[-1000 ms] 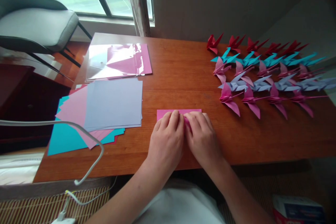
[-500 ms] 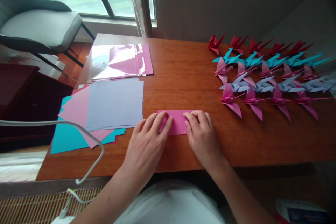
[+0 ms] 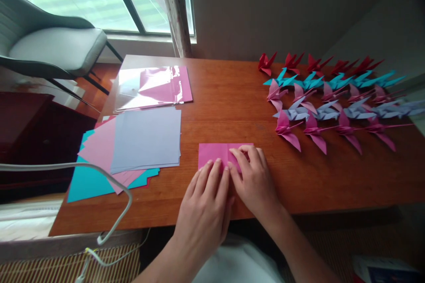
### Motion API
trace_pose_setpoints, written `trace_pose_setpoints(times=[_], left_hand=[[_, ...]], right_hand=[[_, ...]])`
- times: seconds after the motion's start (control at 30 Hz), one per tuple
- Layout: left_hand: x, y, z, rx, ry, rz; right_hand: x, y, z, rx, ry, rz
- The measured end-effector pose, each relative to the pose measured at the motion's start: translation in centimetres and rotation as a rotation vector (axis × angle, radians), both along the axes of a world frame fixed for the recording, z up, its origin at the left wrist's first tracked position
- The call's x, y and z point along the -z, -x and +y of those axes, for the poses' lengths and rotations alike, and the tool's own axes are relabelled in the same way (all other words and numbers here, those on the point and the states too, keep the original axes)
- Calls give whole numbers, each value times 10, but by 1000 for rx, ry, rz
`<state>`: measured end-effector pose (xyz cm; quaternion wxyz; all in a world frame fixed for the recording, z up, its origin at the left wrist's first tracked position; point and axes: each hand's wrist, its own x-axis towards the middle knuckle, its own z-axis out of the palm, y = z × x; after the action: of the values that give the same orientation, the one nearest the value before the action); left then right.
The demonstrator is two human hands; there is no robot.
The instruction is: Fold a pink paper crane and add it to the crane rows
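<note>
A folded magenta sheet of paper (image 3: 212, 152) lies on the table in front of me, with a crease running down its middle. My left hand (image 3: 206, 199) is laid flat, its outstretched fingertips pressing along the sheet's near edge, left of the crease. My right hand (image 3: 250, 174) grips the right half with curled fingers, thumb and index tips close to the crease. The palm hides the sheet's near right corner.
Several rows of folded paper cranes (image 3: 314, 128) stand on the right of the wooden table (image 3: 226, 97). At left are fanned coloured sheets (image 3: 146, 137), a plastic-wrapped paper pack (image 3: 156, 86) and a white cable (image 3: 128, 194). A chair (image 3: 59, 48) stands beyond.
My left hand has moved right and nearer to me, from the sheet's left side to its near edge, its fingers now flatter. My right hand stays at the right half. The view has shifted slightly.
</note>
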<state>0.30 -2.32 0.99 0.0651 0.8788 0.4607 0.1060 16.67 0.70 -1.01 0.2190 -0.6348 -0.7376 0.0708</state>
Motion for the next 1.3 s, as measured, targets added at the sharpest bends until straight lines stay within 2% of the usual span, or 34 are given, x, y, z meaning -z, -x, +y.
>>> trace_pose_setpoints(times=[0.17, 0.47, 0.77, 1.07, 1.3], left_hand=[[5, 0, -4, 13, 5, 12], [3, 2, -5, 16, -9, 46], [11, 11, -8, 72, -68, 93], [14, 41, -17, -80, -110, 88], [12, 44, -17, -75, -105, 17]], right_hand=[[-4, -7, -7, 34, 15, -92], [6, -37, -14, 69, -37, -154], [6, -38, -15, 72, -49, -176], [2, -33, -16, 113, -22, -149], [4, -44, -13, 104, -14, 13]])
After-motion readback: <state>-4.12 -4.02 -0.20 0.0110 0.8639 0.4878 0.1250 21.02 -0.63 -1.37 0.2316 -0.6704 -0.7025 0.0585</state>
